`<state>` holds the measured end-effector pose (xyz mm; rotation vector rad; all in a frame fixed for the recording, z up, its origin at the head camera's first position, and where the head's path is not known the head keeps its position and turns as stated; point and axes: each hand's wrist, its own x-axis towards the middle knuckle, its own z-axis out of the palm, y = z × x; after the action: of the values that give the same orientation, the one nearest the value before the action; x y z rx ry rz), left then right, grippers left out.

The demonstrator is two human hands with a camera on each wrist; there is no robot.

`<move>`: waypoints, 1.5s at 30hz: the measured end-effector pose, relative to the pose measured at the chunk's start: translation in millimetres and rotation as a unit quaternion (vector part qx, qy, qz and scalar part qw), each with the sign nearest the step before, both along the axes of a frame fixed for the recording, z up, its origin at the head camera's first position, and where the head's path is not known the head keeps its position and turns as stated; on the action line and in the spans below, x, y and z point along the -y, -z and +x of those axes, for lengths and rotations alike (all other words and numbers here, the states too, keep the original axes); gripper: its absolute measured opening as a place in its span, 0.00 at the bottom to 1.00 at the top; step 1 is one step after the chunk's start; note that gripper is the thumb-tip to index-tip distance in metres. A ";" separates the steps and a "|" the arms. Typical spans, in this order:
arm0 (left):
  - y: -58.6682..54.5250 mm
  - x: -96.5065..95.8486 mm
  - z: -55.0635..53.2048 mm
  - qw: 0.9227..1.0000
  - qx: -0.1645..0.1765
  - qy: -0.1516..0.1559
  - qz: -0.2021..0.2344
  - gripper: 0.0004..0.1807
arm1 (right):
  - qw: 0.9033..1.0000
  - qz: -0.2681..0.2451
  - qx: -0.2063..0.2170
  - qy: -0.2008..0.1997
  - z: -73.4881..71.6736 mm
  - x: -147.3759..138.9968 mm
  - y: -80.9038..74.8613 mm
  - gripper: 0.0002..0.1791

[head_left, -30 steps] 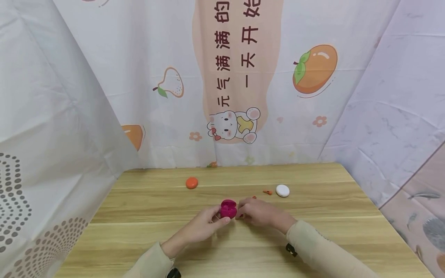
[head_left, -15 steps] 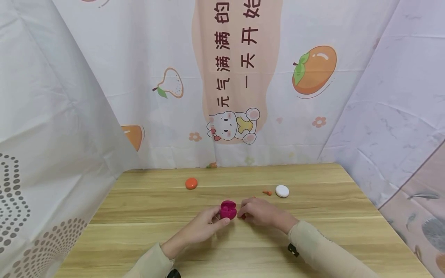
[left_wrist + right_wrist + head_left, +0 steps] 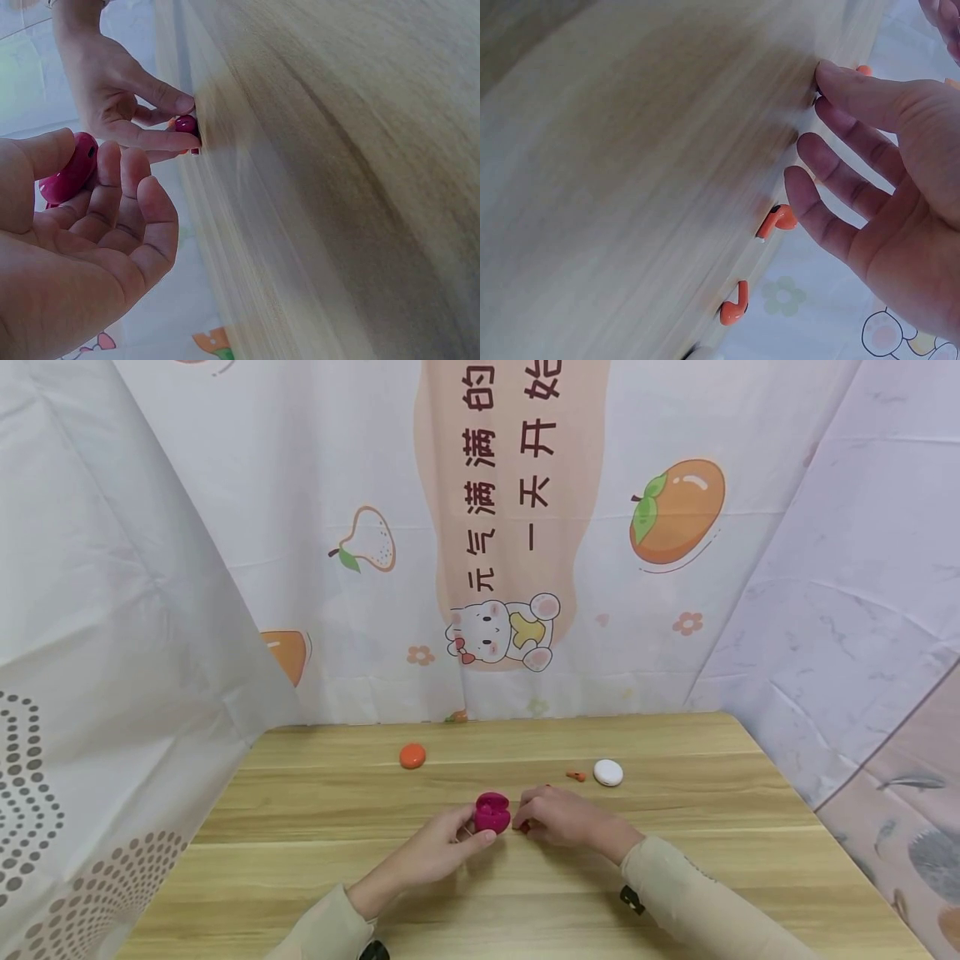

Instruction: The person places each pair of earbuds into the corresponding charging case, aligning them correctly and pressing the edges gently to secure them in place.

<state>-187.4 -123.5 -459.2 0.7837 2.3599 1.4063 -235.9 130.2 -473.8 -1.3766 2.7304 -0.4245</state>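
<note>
In the head view my left hand [image 3: 438, 850] holds a magenta earbud case [image 3: 492, 821] with its lid raised, above the middle of the table. The left wrist view shows this case [image 3: 73, 169] pinched between thumb and fingers, the remaining fingers curving loosely. Just right of it, my right hand [image 3: 562, 817] is down at the tabletop. Its thumb and forefinger pinch a magenta earbud [image 3: 185, 124] from either side, close against the wood. From the right wrist that earbud is mostly hidden behind the fingertips [image 3: 826, 73].
Two orange earbuds lie beyond my right hand, one [image 3: 782, 217] nearer its fingers and the other [image 3: 735, 307] farther off. A round white case [image 3: 608, 772] sits at the right, a round orange case [image 3: 412, 756] at the back left. Printed curtains [image 3: 360, 635] border the wooden table [image 3: 315, 810].
My right hand has shifted very slightly right, and the earbud at its fingertips shows more clearly. The left hand keeps the lifted-lid case in nearly the same spot.
</note>
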 end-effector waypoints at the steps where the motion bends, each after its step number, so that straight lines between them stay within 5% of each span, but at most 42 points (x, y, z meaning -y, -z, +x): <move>1: -0.2 0.0 0.1 1.000 0.001 0.000 0.001 0.13 | 1.000 0.000 0.000 0.000 0.0 -0.1 0.2 0.10; 45: -1.7 -0.4 1.1 1.000 0.002 -0.003 0.000 0.13 | 1.000 0.001 -0.012 0.000 0.5 1.6 0.2 0.07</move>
<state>-186.2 -123.0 -457.6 0.7736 2.3601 1.4089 -235.4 128.6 -474.0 -1.3887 2.7491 -0.4073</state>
